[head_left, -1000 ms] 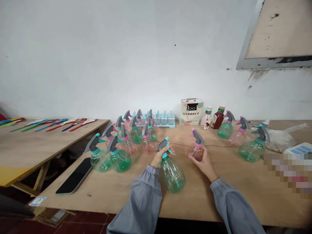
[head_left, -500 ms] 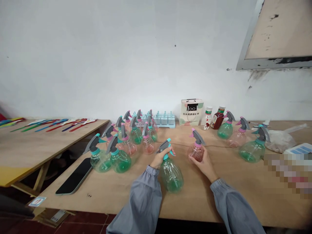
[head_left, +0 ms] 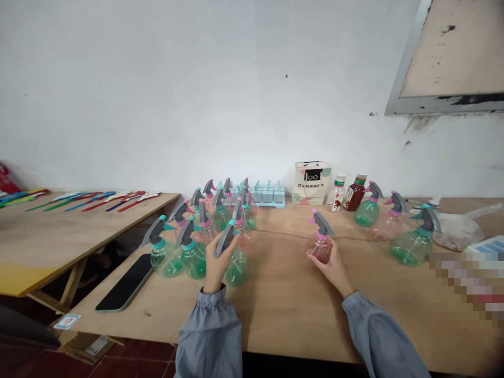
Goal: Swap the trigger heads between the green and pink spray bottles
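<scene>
My left hand (head_left: pixel 218 260) is closed around the grey sprayer head of a green spray bottle (head_left: pixel 237 270), at the near right corner of a cluster of spray bottles. Partly hidden behind that hand, a pink spray bottle (head_left: pixel 243 237) and a green spray bottle (head_left: pixel 196 262) stand close by. My right hand (head_left: pixel 329 262) grips the round body of another pink spray bottle (head_left: pixel 318 248), which is upright on the brown table (head_left: pixel 287 315). Whether the green bottle's base touches the table I cannot tell.
Left of the cluster lies a black phone (head_left: pixel 125 283). A pale blue mould tray (head_left: pixel 271 195), a paper bag (head_left: pixel 312 184) and two drink bottles line the wall. Several spray bottles (head_left: pixel 411 244) and a plastic bag (head_left: pixel 457 230) are at right. Colourful strips (head_left: pixel 98 200) cover part of the left table.
My left hand has carried the green spray bottle leftward to the cluster's edge. My right hand keeps its hold on the pink spray bottle. The view has shifted slightly.
</scene>
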The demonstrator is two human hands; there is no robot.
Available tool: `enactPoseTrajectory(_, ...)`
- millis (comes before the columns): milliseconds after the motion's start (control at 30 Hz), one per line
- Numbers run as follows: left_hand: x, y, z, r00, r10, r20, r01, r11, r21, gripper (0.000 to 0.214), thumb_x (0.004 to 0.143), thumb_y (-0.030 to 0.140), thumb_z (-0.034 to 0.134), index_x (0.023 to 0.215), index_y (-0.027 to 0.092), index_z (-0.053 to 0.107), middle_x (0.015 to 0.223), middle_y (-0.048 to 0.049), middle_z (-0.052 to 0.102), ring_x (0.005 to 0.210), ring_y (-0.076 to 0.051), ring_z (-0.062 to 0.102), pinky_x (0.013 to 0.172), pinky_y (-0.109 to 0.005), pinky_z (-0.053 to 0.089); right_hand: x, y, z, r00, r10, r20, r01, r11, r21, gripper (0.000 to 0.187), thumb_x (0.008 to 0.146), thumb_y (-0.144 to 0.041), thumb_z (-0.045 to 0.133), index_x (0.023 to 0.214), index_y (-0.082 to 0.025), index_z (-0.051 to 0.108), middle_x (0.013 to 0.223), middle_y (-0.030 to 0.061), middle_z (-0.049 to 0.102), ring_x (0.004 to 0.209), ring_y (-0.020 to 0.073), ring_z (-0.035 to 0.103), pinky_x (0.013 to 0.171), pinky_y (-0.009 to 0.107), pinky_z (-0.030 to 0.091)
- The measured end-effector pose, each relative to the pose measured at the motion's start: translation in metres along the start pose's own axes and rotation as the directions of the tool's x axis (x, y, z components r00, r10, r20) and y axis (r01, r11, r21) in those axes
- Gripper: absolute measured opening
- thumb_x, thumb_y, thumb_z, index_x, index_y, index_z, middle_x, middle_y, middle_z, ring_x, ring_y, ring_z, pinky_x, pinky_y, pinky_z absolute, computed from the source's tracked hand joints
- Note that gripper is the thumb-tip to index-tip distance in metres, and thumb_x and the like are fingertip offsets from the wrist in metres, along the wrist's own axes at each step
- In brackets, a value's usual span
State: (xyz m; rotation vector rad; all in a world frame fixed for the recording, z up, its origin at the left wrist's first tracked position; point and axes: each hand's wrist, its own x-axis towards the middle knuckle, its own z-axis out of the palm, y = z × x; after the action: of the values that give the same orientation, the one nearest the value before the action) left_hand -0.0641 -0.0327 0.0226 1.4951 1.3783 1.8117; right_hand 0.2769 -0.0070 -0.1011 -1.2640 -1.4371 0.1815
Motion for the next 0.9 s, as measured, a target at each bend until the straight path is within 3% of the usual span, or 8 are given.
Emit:
enactPoseTrajectory(100, 0.003, -0.008, -0.003, 0.997, 0.005, -0.079, -0.003, 1.000, 0.025, 0.038, 0.069, 0.048, 0.076, 0.086, 0.014, 0.070, 0.066, 0.0027, 0.059, 0.063, -0.012, 0.053, 0.059, -0.023, 0.042, 0.000, 0.000, 0.000, 1.000, 0.007, -0.008, -0.007, 1.000, -0.014, 0.090, 0.071, -0.066, 0.071, 0.139, -0.017, 0.038, 0.133, 0.0209, 0.056, 0.123, 0.0352, 0.057, 0.104, 0.055, 0.046)
enactPoseTrajectory(233, 0.004, -0.015, 0.007, 0.977, 0.030, -0.212, -0.034, 0.999, -0.014, 0.045, 0.069, 0.046, 0.077, 0.102, 0.017, 0.067, 0.091, -0.0037, 0.069, 0.085, -0.019, 0.065, 0.076, -0.027, 0.051, 0.000, -0.001, -0.001, 1.000, 0.014, -0.004, -0.015, 1.000, -0.024, 0.090, 0.071, -0.066, 0.071, 0.138, -0.017, 0.038, 0.132, 0.0210, 0.056, 0.123, 0.0355, 0.057, 0.104, 0.056, 0.046)
enactPoseTrajectory(333, 0.001, -0.019, 0.014, 0.924, 0.136, -0.358, -0.161, 0.986, -0.041, 0.050, 0.072, 0.043, 0.076, 0.113, 0.020, 0.058, 0.111, -0.0089, 0.068, 0.106, -0.024, 0.066, 0.093, -0.036, 0.051, -0.001, -0.001, -0.002, 1.000, 0.014, 0.002, -0.014, 0.999, -0.032, 0.089, 0.072, -0.065, 0.072, 0.138, -0.016, 0.038, 0.132, 0.0216, 0.056, 0.122, 0.0357, 0.057, 0.104, 0.056, 0.046)
enactPoseTrajectory(433, -0.003, -0.022, 0.016, 0.853, 0.266, -0.448, -0.298, 0.954, -0.001, 0.042, 0.080, 0.041, 0.067, 0.115, 0.022, 0.053, 0.118, -0.0113, 0.063, 0.115, -0.027, 0.062, 0.102, -0.045, 0.046, -0.001, -0.001, -0.001, 1.000, 0.019, 0.003, -0.019, 0.999, -0.026, 0.090, 0.072, -0.065, 0.071, 0.139, -0.017, 0.037, 0.132, 0.0213, 0.056, 0.123, 0.0355, 0.057, 0.104, 0.056, 0.046)
enactPoseTrajectory(500, -0.004, -0.023, 0.015, 0.852, 0.265, -0.452, -0.283, 0.959, 0.029, 0.032, 0.085, 0.040, 0.061, 0.113, 0.025, 0.052, 0.117, -0.0107, 0.063, 0.115, -0.028, 0.061, 0.104, -0.048, 0.043, -0.002, -0.001, 0.000, 1.000, 0.022, 0.009, -0.022, 1.000, -0.014, 0.090, 0.073, -0.066, 0.071, 0.140, -0.017, 0.036, 0.134, 0.0217, 0.055, 0.124, 0.0353, 0.056, 0.104, 0.056, 0.046)
enactPoseTrajectory(633, -0.003, -0.026, 0.015, 0.903, 0.112, -0.415, -0.067, 0.990, 0.122, 0.019, 0.087, 0.043, 0.058, 0.097, 0.026, 0.057, 0.105, -0.0072, 0.066, 0.107, -0.026, 0.059, 0.101, -0.045, 0.041, -0.002, -0.003, 0.001, 1.000, 0.026, -0.010, -0.027, 0.999, -0.019, 0.092, 0.071, -0.068, 0.070, 0.139, -0.016, 0.037, 0.133, 0.0228, 0.056, 0.123, 0.0360, 0.057, 0.103, 0.056, 0.046)
enactPoseTrajectory(700, -0.001, -0.028, 0.016, 0.903, 0.100, -0.418, -0.034, 0.986, 0.164, 0.021, 0.086, 0.045, 0.059, 0.093, 0.026, 0.058, 0.102, -0.0061, 0.067, 0.103, -0.025, 0.059, 0.097, -0.042, 0.042, -0.002, -0.003, 0.002, 0.999, 0.033, -0.012, -0.033, 0.999, -0.018, 0.093, 0.070, -0.069, 0.070, 0.138, -0.015, 0.037, 0.132, 0.0230, 0.057, 0.123, 0.0363, 0.057, 0.103, 0.056, 0.046)
enactPoseTrajectory(900, 0.003, -0.037, 0.019, 0.808, 0.289, -0.513, -0.235, 0.957, 0.170, 0.021, 0.081, 0.045, 0.069, 0.085, 0.027, 0.062, 0.084, -0.0019, 0.067, 0.088, -0.023, 0.060, 0.085, -0.038, 0.041, -0.006, -0.001, 0.006, 1.000, 0.018, 0.011, -0.018, 1.000, 0.009, 0.094, 0.070, -0.066, 0.072, 0.140, -0.016, 0.034, 0.134, 0.0230, 0.055, 0.124, 0.0350, 0.057, 0.102, 0.055, 0.047)
